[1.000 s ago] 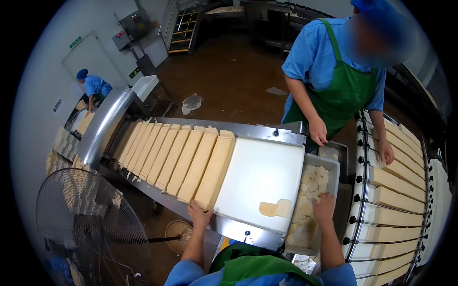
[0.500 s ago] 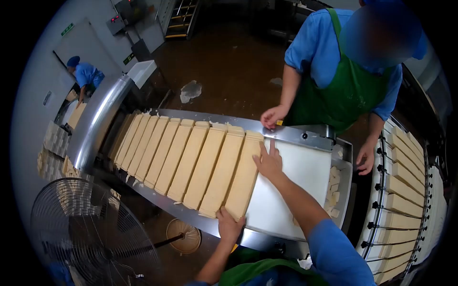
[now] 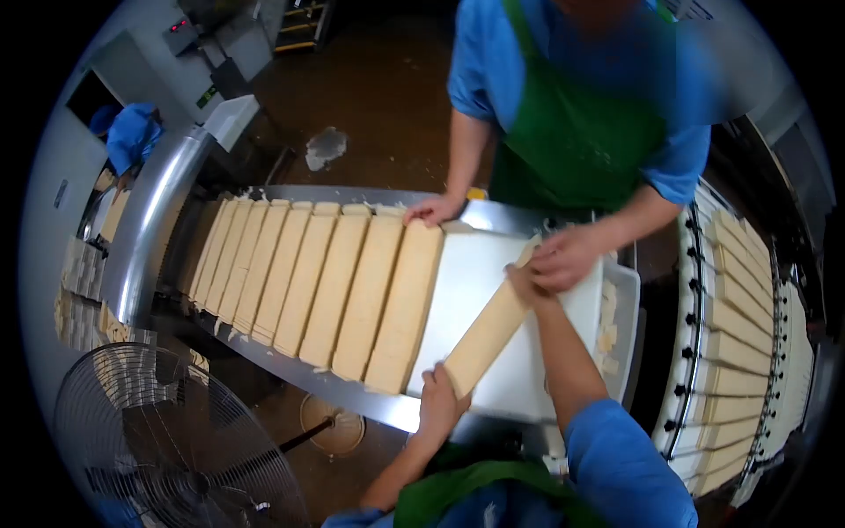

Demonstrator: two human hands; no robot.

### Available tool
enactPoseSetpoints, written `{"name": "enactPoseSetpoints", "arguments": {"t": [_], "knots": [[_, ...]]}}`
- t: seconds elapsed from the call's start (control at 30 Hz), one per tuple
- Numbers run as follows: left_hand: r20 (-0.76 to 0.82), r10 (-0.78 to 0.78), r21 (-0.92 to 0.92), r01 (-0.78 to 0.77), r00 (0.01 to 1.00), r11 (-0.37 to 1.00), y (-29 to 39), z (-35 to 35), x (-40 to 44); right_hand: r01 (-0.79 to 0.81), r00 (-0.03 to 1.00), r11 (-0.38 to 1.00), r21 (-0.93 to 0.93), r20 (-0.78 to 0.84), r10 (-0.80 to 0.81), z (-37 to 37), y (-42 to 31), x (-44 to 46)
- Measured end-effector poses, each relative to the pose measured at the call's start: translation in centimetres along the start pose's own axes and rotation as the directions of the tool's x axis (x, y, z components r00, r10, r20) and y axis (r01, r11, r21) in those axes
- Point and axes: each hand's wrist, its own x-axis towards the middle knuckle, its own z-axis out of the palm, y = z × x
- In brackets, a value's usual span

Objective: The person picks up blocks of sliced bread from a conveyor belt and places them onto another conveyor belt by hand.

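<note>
A long pale yellow slab (image 3: 488, 334) lies slantwise across the white belt (image 3: 458, 282), apart from the row. My left hand (image 3: 440, 400) is closed around its near end. My right hand (image 3: 528, 286) grips the slab close to its far end. Right beside my right hand, a co-worker's hand (image 3: 563, 257) is at that same far end. The co-worker's other hand (image 3: 433, 209) touches the far end of the last slab in the row (image 3: 407, 304). Whether the held slab touches the belt, I cannot tell.
Several similar slabs (image 3: 299, 277) lie side by side leftward toward a curved metal cover (image 3: 163, 220). A tray with pale scraps (image 3: 623, 326) stands by the belt's right end. Further right, a rack (image 3: 735, 352) carries more slabs. A fan (image 3: 176, 440) stands at lower left.
The end slab has come away from the row and swung right, with both my hands on it. The co-worker has leaned in, one hand reaching the slab's far end, the other moving left to the row.
</note>
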Motion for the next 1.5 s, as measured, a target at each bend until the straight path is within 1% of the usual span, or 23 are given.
{"name": "enactPoseSetpoints", "arguments": {"t": [0.03, 0.13, 0.17, 0.3, 0.37, 0.53, 0.63, 0.67, 0.73, 0.8, 0.83, 0.87, 0.9, 0.93, 0.97, 1.0, 1.03, 1.07, 1.17, 1.27, 1.33, 1.4, 1.5], "knots": [[0.126, -0.011, -0.012, 0.012, 0.992, 1.000, 0.9, -0.1, -0.3, 0.016, 0.999, 0.993, 0.116, 0.040, -0.021, -0.6, 2.7, -0.8], [0.348, -0.071, 0.146, 0.020, 0.935, 0.989, 4.9, 0.4, 0.5, -0.309, 0.926, 0.922, -0.235, -0.296, 0.234, -5.1, 4.3, -3.0], [0.272, -0.037, 0.153, -0.006, 0.962, 0.988, 4.7, 2.2, 0.5, -0.329, 0.929, 0.929, -0.171, -0.238, 0.285, -6.9, 4.2, -4.8], [0.023, 0.228, 0.110, -0.229, 0.973, 0.967, 6.7, 5.7, 0.1, -0.491, 0.756, 0.856, 0.161, -0.408, 0.511, -9.5, 10.4, -9.2], [0.017, 0.326, 0.055, -0.326, 0.945, 0.944, 10.6, 5.5, -0.9, -0.253, 0.712, 0.904, 0.345, -0.566, 0.415, -11.6, 14.7, -12.9], [0.144, 0.543, -0.063, -0.540, 0.827, 0.839, 20.6, 9.3, -4.4, -0.199, 0.458, 0.830, 0.520, -0.700, 0.548, -21.2, 24.2, -26.6], [0.340, 0.721, -0.084, -0.744, 0.604, 0.663, 25.5, 12.4, -8.5, -0.365, 0.217, 0.674, 0.642, -0.645, 0.732, -25.1, 29.7, -35.1], [0.366, 0.735, -0.104, -0.760, 0.570, 0.641, 26.4, 13.6, -10.0, -0.434, 0.194, 0.657, 0.617, -0.648, 0.737, -25.4, 32.7, -38.0], [0.371, 0.859, -0.224, -0.863, 0.354, 0.452, 28.1, 15.7, -13.0, -0.493, 0.137, 0.572, 0.655, -0.591, 0.795, -26.0, 37.7, -43.8], [0.535, 0.805, -0.295, -0.836, 0.257, 0.463, 29.7, 16.2, -16.2, -0.525, 0.058, 0.554, 0.646, -0.622, 0.781, -25.5, 41.4, -48.7], [0.609, 0.759, -0.313, -0.810, 0.229, 0.496, 30.1, 16.9, -17.8, -0.478, 0.066, 0.504, 0.720, -0.542, 0.838, -26.6, 39.8, -50.8], [0.603, 0.780, -0.364, -0.814, 0.165, 0.453, 29.9, 18.0, -19.2, -0.498, 0.168, 0.594, 0.632, -0.602, 0.781, -24.8, 44.7, -53.4], [0.591, 0.798, -0.399, -0.816, 0.119, 0.418, 29.4, 19.1, -20.4, -0.462, 0.259, 0.578, 0.672, -0.521, 0.813, -25.4, 45.1, -55.1], [0.662, 0.749, -0.470, -0.768, 0.019, 0.435, 29.2, 20.0, -21.1, -0.608, 0.322, 0.567, 0.555, -0.481, 0.816, -24.5, 49.5, -56.7], [0.787, 0.608, -0.533, -0.617, -0.109, 0.579, 28.5, 21.9, -21.7, -0.632, 0.287, 0.550, 0.547, -0.495, 0.821, -24.8, 49.3, -57.1], [0.783, 0.600, -0.578, -0.547, -0.164, 0.606, 28.4, 22.2, -22.5, -0.870, 0.225, 0.370, 0.326, -0.405, 0.886, -27.5, 46.1, -56.2], [0.730, 0.650, -0.624, -0.596, -0.212, 0.506, 26.6, 24.4, -23.2, -0.903, 0.241, 0.347, 0.253, -0.369, 0.897, -27.9, 47.2, -56.0], [0.748, 0.621, -0.638, -0.508, -0.233, 0.578, 27.2, 25.1, -23.6, -0.932, 0.257, 0.320, 0.170, -0.313, 0.915, -28.5, 49.0, -55.8], [0.832, 0.496, -0.550, -0.261, -0.248, 0.793, 29.5, 25.9, -24.0, -0.939, 0.267, 0.321, 0.124, -0.330, 0.906, -27.8, 55.5, -55.6], [0.758, 0.618, -0.651, -0.284, -0.208, 0.704, 27.2, 30.1, -24.8, -0.933, 0.345, 0.358, 0.028, -0.206, 0.916, -30.3, 53.9, -55.5], [0.748, 0.630, -0.662, -0.307, -0.207, 0.684, 28.1, 30.7, -25.0, -0.945, 0.264, 0.289, 0.153, -0.165, 0.950, -30.6, 55.5, -55.9], [0.852, 0.502, -0.522, -0.185, -0.148, 0.833, 29.2, 31.9, -25.9, -0.951, 0.230, 0.267, 0.158, -0.215, 0.949, -30.0, 58.0, -56.1], [0.938, 0.344, -0.345, -0.021, -0.052, 0.938, 30.9, 34.3, -26.8, -0.967, 0.133, 0.214, 0.136, -0.445, 0.886, -28.8, 60.7, -55.9]]}}
